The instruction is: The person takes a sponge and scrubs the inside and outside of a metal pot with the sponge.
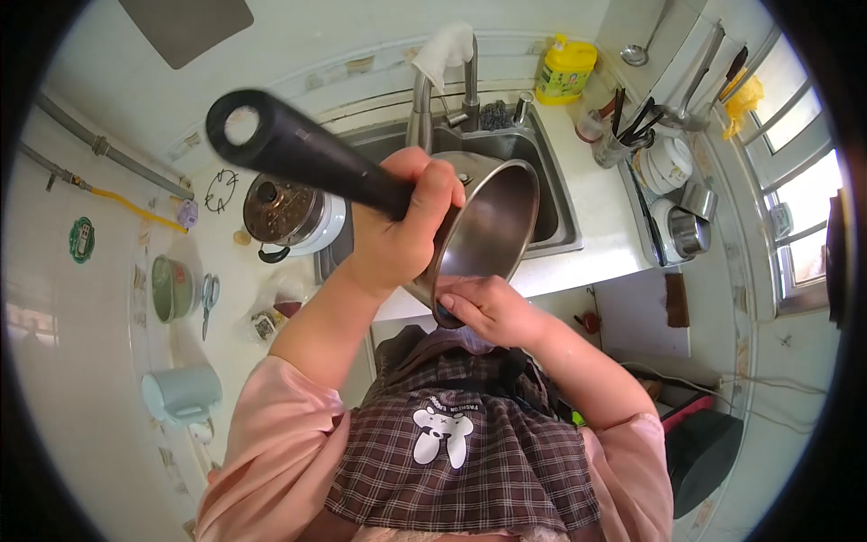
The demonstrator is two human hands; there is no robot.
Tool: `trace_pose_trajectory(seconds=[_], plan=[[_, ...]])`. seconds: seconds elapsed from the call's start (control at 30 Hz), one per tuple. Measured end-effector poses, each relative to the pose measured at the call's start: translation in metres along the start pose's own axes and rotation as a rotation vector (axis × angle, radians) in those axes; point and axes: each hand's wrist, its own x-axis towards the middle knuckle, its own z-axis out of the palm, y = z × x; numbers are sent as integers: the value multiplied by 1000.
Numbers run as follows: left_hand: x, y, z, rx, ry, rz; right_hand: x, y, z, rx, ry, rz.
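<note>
A metal wok [492, 217] with a long black handle is tilted on its side in front of my body, its dark inner face turned to the right. My left hand [402, 221] is closed around the handle where it meets the bowl, and the handle's far end points up and left. At the near edge of the wok, my right hand [488, 312] is closed with the thumb over a small dark part at the rim. Its other fingers are partly hidden. Behind the wok lies the steel sink [564, 221] with a faucet [470, 86].
A lidded pot [282, 212] stands left of the sink. Further left are a green bowl [169, 287], scissors [209, 298] and a light blue pitcher [181, 395]. A yellow bottle [566, 70] is behind the sink; a dish rack [652, 239] with bowls stands right.
</note>
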Motion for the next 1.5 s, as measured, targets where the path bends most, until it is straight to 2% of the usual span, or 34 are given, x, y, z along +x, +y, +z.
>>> trace_pose_trajectory(seconds=[0.07,0.13,0.2,0.23,0.33,0.37,0.4,0.43,0.47,0.53,0.57,0.6,0.63,0.67,0.73,0.8,0.9,0.97,1.1,1.2,1.23,1.33,1.37,1.47,1.5], plan=[[-1,0,0,-7,-37,-69,-4,21,-9,-471,-10,-107],[-6,-7,3,128,-62,-114,9,29,-39,-1062,-218,-75],[0,0,10,238,-99,-251,13,38,-54,-1461,-29,-228],[4,-1,11,222,-100,-260,15,40,-55,-1538,2,-241],[6,-18,0,107,-96,-217,8,46,-36,-1246,-105,-69],[4,-23,-3,95,-81,-227,3,59,-14,-997,-80,-107],[2,-28,-4,81,-69,-239,2,69,4,-733,-171,-182],[2,-31,-5,68,-56,-250,3,56,25,-186,-48,-31],[1,-31,-5,74,-19,-272,10,4,8,201,-286,304],[-1,-32,-6,90,54,-322,16,-6,8,628,-445,729],[0,-35,-8,23,170,-414,14,-7,12,577,-359,502],[4,-36,-15,10,109,-328,9,-8,18,518,-272,276],[5,-34,-16,-50,111,-367,6,-9,22,457,-185,52],[6,-31,-15,-109,110,-405,7,0,25,162,-255,-53],[3,-31,-13,-122,103,-526,-5,26,25,-435,-325,-141],[4,-32,-13,-147,117,-615,-7,43,-1,-859,-425,-96],[12,-37,-24,-174,117,-702,1,36,-27,-1040,-420,-161],[16,-35,-25,-160,112,-680,8,34,-33,-1102,-444,-203],[24,-32,-20,-133,127,-484,3,33,-4,-759,-415,-74],[25,-36,-10,-31,204,-458,24,-3,11,119,-498,148],[24,-37,-14,-76,145,-474,25,-10,12,271,-437,58],[24,-33,-21,-75,121,-408,19,10,28,1260,-273,215],[21,-30,-20,-32,101,-400,16,14,28,1075,-245,337],[16,-17,-15,-21,-2,-418,11,28,13,-105,-336,80],[12,-21,-14,-2,16,-436,8,42,11,-461,-258,13]])
